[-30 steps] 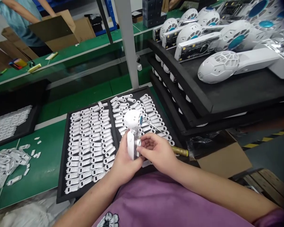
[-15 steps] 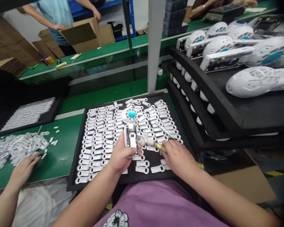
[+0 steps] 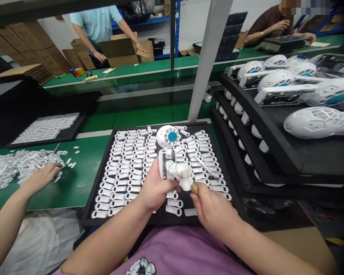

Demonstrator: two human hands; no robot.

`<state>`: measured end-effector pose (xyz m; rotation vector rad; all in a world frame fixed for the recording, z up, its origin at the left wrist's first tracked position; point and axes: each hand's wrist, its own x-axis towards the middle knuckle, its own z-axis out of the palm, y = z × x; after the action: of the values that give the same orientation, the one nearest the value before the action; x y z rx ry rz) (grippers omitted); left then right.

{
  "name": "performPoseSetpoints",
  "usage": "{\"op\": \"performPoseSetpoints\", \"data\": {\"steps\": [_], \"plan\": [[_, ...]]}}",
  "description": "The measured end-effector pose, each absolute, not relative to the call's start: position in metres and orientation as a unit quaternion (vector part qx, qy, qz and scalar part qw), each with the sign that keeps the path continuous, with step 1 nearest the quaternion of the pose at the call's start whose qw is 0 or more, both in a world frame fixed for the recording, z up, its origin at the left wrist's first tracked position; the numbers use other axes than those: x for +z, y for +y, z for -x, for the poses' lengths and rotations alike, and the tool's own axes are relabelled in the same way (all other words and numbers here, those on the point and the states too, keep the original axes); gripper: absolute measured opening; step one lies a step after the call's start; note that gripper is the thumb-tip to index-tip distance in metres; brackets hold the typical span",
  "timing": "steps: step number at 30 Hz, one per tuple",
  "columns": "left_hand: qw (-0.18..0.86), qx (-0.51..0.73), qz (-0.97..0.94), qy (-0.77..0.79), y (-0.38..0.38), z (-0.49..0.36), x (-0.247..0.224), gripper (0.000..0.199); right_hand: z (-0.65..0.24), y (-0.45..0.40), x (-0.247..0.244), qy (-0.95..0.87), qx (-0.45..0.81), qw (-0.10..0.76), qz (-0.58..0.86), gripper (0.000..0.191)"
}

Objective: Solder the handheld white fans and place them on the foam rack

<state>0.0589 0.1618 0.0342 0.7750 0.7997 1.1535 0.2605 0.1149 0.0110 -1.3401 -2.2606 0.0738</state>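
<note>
White padded tool [image 3: 184,176] now over device [image 3: 166,153]

Around me the light is bright and even, though the rightmost white units [image 3: 329,88] blur toward a blackened edge.

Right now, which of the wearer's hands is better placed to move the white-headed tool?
Probably the right hand: it grips the tool by its handle, while the left hand holds the white device.
</note>
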Motion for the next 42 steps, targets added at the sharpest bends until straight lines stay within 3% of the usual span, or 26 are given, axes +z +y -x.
{"op": "performPoseSetpoints", "data": {"steps": [4,12,16,19,22,26,30,34,42], "plan": [[0.706,0.514,-0.335,0.354,0.159,-0.062,0.034,0.056,-0.258,0.118,0.007,-0.837,0.023,0.317,0.446,0.018],[0.703,0.518,-0.355,0.332,0.154,-0.062,0.041,0.061,-0.260,0.114,0.013,-0.836,0.046,0.336,0.431,0.014],[0.707,0.514,-0.349,0.337,0.154,-0.063,0.041,0.057,-0.264,0.116,0.014,-0.818,0.054,0.385,0.425,0.022],[0.712,0.512,-0.355,0.325,0.154,-0.064,0.039,0.057,-0.263,0.120,0.014,-0.823,0.048,0.346,0.449,0.018],[0.724,0.509,-0.348,0.310,0.154,-0.063,0.035,0.058,-0.262,0.121,0.014,-0.819,0.044,0.363,0.442,0.018],[0.734,0.551,-0.279,0.283,0.161,-0.062,0.030,0.041,-0.264,0.118,0.013,-0.831,0.045,0.309,0.461,0.017],[0.721,0.570,-0.233,0.317,0.170,-0.066,0.028,0.043,-0.265,0.110,0.007,-0.835,0.038,0.355,0.419,0.022],[0.704,0.577,-0.233,0.342,0.174,-0.066,0.021,0.043,-0.266,0.111,-0.002,-0.848,0.078,0.221,0.475,0.019],[0.633,0.585,-0.300,0.408,0.177,-0.039,0.017,0.047,-0.271,0.145,-0.020,-0.814,0.023,0.073,0.576,0.018]]}}
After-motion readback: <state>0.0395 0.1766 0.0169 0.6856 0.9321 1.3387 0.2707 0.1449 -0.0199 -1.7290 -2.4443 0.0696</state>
